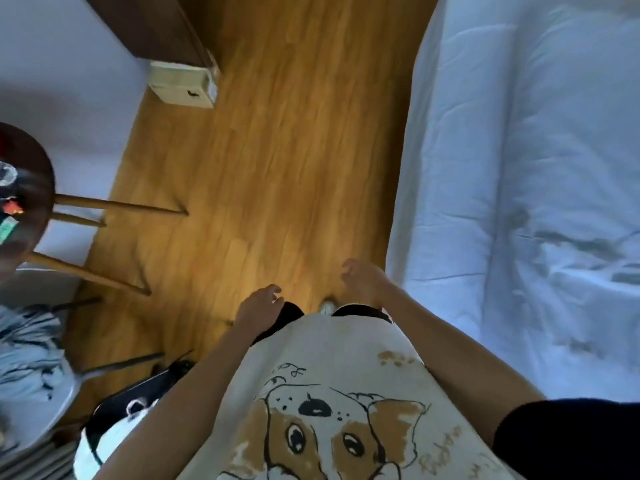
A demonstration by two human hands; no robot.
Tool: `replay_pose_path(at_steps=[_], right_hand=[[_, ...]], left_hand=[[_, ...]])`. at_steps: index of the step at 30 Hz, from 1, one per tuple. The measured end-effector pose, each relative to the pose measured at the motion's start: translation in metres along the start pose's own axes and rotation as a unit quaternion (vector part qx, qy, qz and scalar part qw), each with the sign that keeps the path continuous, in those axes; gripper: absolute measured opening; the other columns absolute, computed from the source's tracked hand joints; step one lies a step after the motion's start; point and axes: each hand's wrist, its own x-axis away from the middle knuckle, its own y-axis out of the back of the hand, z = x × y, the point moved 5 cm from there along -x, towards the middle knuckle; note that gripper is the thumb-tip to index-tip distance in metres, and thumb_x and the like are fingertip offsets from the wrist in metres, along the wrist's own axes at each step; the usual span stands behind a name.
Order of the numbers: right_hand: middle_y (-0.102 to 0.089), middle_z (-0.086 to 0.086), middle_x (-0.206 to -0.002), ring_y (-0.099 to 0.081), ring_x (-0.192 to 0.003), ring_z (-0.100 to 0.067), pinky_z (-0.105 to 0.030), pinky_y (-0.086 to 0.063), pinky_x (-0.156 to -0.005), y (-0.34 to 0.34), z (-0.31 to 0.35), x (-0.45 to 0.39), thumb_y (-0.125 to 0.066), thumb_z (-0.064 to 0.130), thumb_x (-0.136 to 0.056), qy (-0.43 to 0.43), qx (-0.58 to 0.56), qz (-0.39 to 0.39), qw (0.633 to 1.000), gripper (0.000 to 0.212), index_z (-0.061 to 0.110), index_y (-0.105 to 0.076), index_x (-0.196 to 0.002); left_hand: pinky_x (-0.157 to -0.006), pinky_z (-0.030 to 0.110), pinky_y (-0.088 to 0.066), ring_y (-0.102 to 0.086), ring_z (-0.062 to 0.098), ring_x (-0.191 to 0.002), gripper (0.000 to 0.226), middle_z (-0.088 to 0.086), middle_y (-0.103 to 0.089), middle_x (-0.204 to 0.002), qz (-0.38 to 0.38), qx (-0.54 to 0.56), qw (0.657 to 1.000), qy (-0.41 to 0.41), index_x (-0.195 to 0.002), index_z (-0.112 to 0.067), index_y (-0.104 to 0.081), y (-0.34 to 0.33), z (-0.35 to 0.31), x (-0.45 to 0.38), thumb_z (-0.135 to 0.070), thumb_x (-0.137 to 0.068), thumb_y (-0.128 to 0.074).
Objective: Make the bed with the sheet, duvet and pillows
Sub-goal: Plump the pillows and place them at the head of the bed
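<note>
Head view: white bed point(519, 168) with a rumpled white sheet point(571, 271) fills the right side, beside a wooden floor point(277, 150). Both hands hang above the floor, apart from the bedding: left hand point(258, 303) and right hand point(363, 277) each show loosely curled fingers, holding and touching nothing.

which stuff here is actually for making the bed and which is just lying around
For the job:
bed on the right
white bedding spread on it, rumpled near the person
left hand and right hand, both holding nothing

Just lying about:
round wooden table
pale box on the floor
bundled blue cloth
</note>
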Motion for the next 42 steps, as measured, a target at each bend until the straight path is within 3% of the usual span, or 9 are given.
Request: replay_pose_path(at_steps=[3,11,15,19,24,27,33,38,42], right_hand=[[-0.057,-0.005,-0.13,-0.056,-0.112,-0.024,-0.039,-0.049,-0.095,0.062,0.014,-0.038,-0.046,0.036,-0.097,-0.016,-0.012,-0.009,1.0,0.039,0.021,-0.049,-0.133],[-0.059,-0.005,-0.127,-0.057,-0.112,-0.024,-0.033,-0.048,-0.093,0.214,0.038,-0.175,-0.048,0.037,-0.095,-0.106,-0.06,-0.035,0.992,0.04,0.023,-0.05,-0.133],[-0.056,-0.008,-0.131,-0.055,-0.115,-0.026,-0.034,-0.046,-0.093,0.303,0.065,-0.223,-0.046,0.037,-0.096,-0.147,-0.106,-0.068,0.981,0.041,0.023,-0.049,-0.134],[-0.056,-0.008,-0.131,-0.053,-0.119,-0.026,-0.035,-0.042,-0.097,0.401,0.086,-0.266,-0.045,0.035,-0.097,-0.147,-0.145,-0.097,0.974,0.04,0.021,-0.049,-0.134],[-0.059,-0.002,-0.127,-0.054,-0.119,-0.024,-0.036,-0.042,-0.1,0.52,0.076,-0.344,-0.044,0.031,-0.095,-0.132,-0.17,-0.114,0.97,0.034,0.024,-0.056,-0.127],[-0.06,-0.003,-0.123,-0.054,-0.115,-0.024,-0.034,-0.043,-0.096,0.594,0.06,-0.406,-0.046,0.031,-0.094,-0.125,-0.152,-0.096,0.976,0.032,0.019,-0.057,-0.122],[-0.061,-0.01,-0.119,-0.057,-0.107,-0.027,-0.036,-0.043,-0.088,0.771,0.054,-0.479,-0.042,0.026,-0.097,-0.105,-0.136,-0.107,0.979,0.031,0.008,-0.055,-0.12],[-0.06,-0.005,-0.121,-0.056,-0.11,-0.026,-0.037,-0.044,-0.097,0.889,0.056,-0.529,-0.041,0.032,-0.099,-0.11,-0.152,-0.127,0.974,0.034,0.015,-0.053,-0.125],[-0.059,-0.005,-0.123,-0.055,-0.112,-0.025,-0.035,-0.042,-0.099,0.953,0.049,-0.578,-0.04,0.032,-0.1,-0.139,-0.19,-0.134,0.963,0.033,0.017,-0.053,-0.127]], left_hand=[[-0.088,0.031,-0.043,-0.055,0.018,-0.112,0.036,-0.003,-0.057,-0.128,-0.011,-0.001,1.0,-0.022,-0.132,-0.023,-0.05,0.054,-0.054,-0.054,-0.033,-0.099,-0.041],[-0.075,0.026,-0.039,-0.057,0.019,-0.106,0.03,0.003,-0.061,-0.122,0.036,-0.054,0.992,-0.112,-0.124,-0.019,-0.056,0.192,-0.194,-0.238,-0.025,-0.097,-0.045],[-0.085,0.03,-0.045,-0.057,0.019,-0.108,0.035,0.002,-0.059,-0.125,0.048,-0.098,0.984,-0.142,-0.13,-0.018,-0.053,0.274,-0.271,-0.319,-0.028,-0.097,-0.045],[-0.085,0.032,-0.048,-0.059,0.019,-0.104,0.037,0.002,-0.058,-0.126,0.062,-0.157,0.972,-0.163,-0.133,-0.017,-0.05,0.349,-0.356,-0.391,-0.03,-0.098,-0.043],[-0.081,0.031,-0.048,-0.06,0.02,-0.101,0.04,0.003,-0.055,-0.132,0.076,-0.192,0.966,-0.158,-0.135,-0.018,-0.047,0.403,-0.46,-0.49,-0.034,-0.099,-0.042],[-0.087,0.033,-0.048,-0.058,0.022,-0.108,0.041,0.007,-0.054,-0.134,0.064,-0.2,0.965,-0.158,-0.136,-0.016,-0.047,0.425,-0.528,-0.55,-0.033,-0.099,-0.043],[-0.081,0.03,-0.045,-0.057,0.023,-0.109,0.038,0.007,-0.058,-0.129,0.048,-0.171,0.972,-0.152,-0.132,-0.015,-0.052,0.479,-0.66,-0.618,-0.03,-0.097,-0.046],[-0.086,0.028,-0.043,-0.054,0.018,-0.117,0.037,0.001,-0.057,-0.132,0.036,-0.145,0.976,-0.161,-0.132,-0.017,-0.053,0.53,-0.761,-0.676,-0.027,-0.097,-0.046],[-0.076,0.029,-0.045,-0.057,0.019,-0.106,0.029,0.002,-0.061,-0.116,0.057,-0.18,0.96,-0.205,-0.116,-0.016,-0.062,0.567,-0.836,-0.743,-0.024,-0.093,-0.047]])
